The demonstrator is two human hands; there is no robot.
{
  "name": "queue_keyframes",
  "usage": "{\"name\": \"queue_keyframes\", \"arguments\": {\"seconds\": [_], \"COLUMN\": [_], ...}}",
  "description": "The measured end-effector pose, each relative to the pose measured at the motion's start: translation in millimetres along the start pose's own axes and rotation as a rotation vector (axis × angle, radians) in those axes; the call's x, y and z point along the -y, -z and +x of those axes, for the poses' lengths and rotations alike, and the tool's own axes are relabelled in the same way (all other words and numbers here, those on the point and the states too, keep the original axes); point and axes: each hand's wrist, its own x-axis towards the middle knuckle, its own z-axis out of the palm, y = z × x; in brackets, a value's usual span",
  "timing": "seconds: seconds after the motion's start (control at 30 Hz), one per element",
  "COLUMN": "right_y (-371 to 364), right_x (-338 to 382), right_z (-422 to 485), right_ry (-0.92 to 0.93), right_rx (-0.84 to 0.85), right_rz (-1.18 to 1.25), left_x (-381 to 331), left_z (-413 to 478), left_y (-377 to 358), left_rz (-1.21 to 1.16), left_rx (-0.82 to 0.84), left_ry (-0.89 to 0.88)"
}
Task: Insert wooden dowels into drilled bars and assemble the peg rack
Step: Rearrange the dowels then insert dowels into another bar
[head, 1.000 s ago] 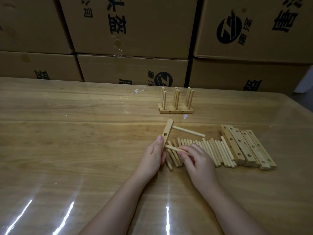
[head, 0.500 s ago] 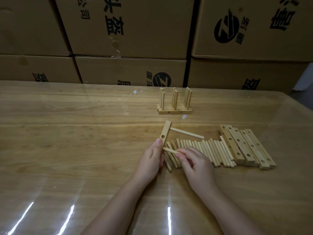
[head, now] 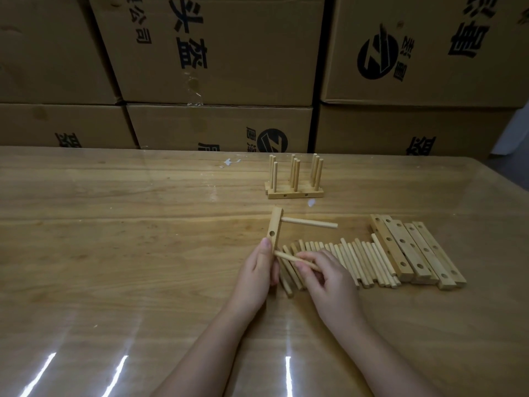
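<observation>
My left hand [head: 257,275] grips the lower end of a drilled wooden bar [head: 274,229], held nearly upright above the table. One dowel [head: 310,222] sticks out of the bar's top hole to the right; the middle hole is empty. My right hand [head: 323,277] pinches a second dowel [head: 287,257], whose left tip meets the bar just above my left thumb. Under both hands lies a row of loose dowels [head: 357,260]. To its right lie several drilled bars [head: 415,250]. A finished peg rack [head: 294,179] stands farther back.
Stacked cardboard boxes [head: 217,53] form a wall along the far edge of the glossy wooden table [head: 114,239]. White specks [head: 230,161] mark the table near the boxes. The table's right edge [head: 509,179] slants away at the upper right.
My hands and the bar have barely shifted. The dowel in my right hand stays with its tip at the bar's lower hole, pressed slightly closer.
</observation>
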Motion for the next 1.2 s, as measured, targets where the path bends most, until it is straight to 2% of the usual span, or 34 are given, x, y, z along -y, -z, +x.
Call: {"name": "queue_keyframes", "arguments": {"seconds": [0.17,0.33,0.43,0.8,1.2], "right_y": [5.0,3.6,3.5,4.7,5.4], "right_x": [-0.4,-0.2,-2.6,-8.8,-7.6], "right_z": [-3.0,-3.1,-3.7,-1.5,-1.1], "right_ry": [-0.106,-0.040,0.002,0.003,0.004], "right_rx": [-0.131,-0.059,-0.074,-0.129,-0.111], "right_rz": [0.112,0.114,0.120,0.159,0.191], "left_x": [2.5,3.4,3.3,0.2,4.4], "left_z": [5.6,7.7,7.4,6.6,8.1], "left_y": [6.1,9.0,8.2,5.9,6.2], "left_rz": [-0.060,-0.102,-0.091,-0.002,-0.025], "left_rx": [-0.071,-0.107,-0.092,-0.051,-0.058], "left_ry": [0.095,0.123,0.115,0.119,0.100]}}
